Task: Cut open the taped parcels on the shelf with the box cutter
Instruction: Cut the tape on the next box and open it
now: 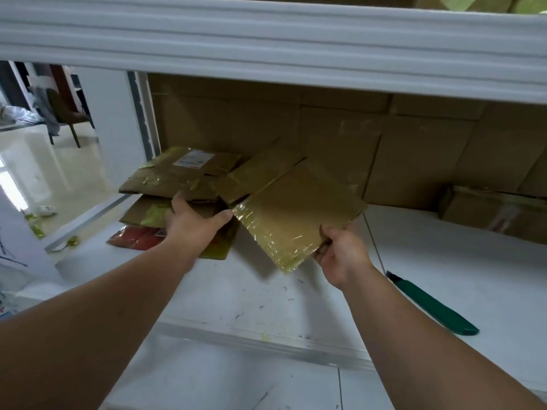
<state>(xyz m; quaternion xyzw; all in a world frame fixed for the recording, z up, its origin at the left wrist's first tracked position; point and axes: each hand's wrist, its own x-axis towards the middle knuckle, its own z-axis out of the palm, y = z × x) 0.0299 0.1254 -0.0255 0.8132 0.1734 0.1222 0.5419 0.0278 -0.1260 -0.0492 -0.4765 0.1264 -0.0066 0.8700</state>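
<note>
A flat cardboard parcel (299,214) wrapped in shiny yellowish tape hangs tilted above the white shelf (260,294). My right hand (340,253) grips its near right corner, thumb on top. My left hand (195,220) touches its left corner with the thumb while the fingers rest on a pile of opened, flattened cardboard parcels (177,179) at the shelf's left end. The green box cutter (432,306) lies on the shelf to the right of my right forearm, with no hand on it.
Large brown cartons (414,143) line the back of the shelf. A smaller taped box (491,211) sits at the right. A red packet (136,236) lies under the pile. The upper shelf beam (266,39) hangs low overhead. Open floor lies beyond the left shelf post.
</note>
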